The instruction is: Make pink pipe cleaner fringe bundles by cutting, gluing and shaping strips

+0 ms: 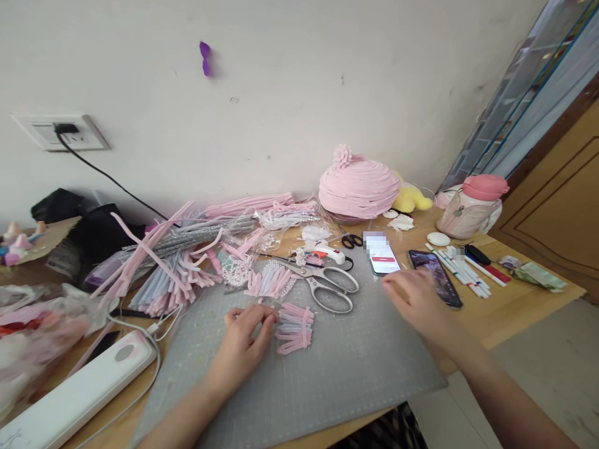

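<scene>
Pipe-cleaner fringe (296, 328) lies between our 2 curled hands (248, 329); we cannot tell their grip. 1 leftmost bag (40, 340) holds pink material.

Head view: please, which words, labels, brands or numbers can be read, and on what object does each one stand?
No text can be read.
Bright-screened phone: lines too small, partly pixelated.
Dark phone: screen too blurred.
White case, lower left: dark marks, no legible word.

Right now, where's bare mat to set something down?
Free: grey mat between the looped pink bundle and right hand, nearer than the scissors; also from bundle to near edge. Crowded: far edge, with scissors, white tool, lit phone.
</scene>
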Available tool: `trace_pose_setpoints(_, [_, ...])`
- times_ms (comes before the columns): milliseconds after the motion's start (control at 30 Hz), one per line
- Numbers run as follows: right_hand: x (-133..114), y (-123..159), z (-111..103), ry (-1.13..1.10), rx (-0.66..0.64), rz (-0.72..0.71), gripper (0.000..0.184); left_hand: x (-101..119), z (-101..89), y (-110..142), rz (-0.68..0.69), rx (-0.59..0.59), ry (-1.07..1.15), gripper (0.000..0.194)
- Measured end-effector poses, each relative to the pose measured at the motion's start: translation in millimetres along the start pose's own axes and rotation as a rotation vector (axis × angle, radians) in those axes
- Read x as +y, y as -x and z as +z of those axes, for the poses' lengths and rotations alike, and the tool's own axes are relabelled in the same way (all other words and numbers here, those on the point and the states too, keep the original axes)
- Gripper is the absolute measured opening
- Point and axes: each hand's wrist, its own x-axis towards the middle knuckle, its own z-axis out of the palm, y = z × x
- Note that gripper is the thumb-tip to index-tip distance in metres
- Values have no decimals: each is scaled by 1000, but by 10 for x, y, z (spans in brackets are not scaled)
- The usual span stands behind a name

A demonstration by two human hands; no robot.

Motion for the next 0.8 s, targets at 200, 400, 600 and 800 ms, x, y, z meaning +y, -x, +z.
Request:
trace_pose_setpoints(200, [-735, 53, 146, -225, -279, -273, 17, 25, 44, 56, 154, 7, -46, 26])
trace_pose_setpoints(400, [-1130, 10, 379, -479, -278, -302, 15, 31, 93, 98, 302, 35, -65, 16])
trace_pose_setpoints(600, [-1229, -143, 433, -728, -442, -196, 15, -18, 98, 107, 270, 50, -51, 16])
trace_pose_setpoints(800, [-1218, -201, 462, -1047, -522, -31, 14, -3, 87, 100, 237, 55, 15, 23])
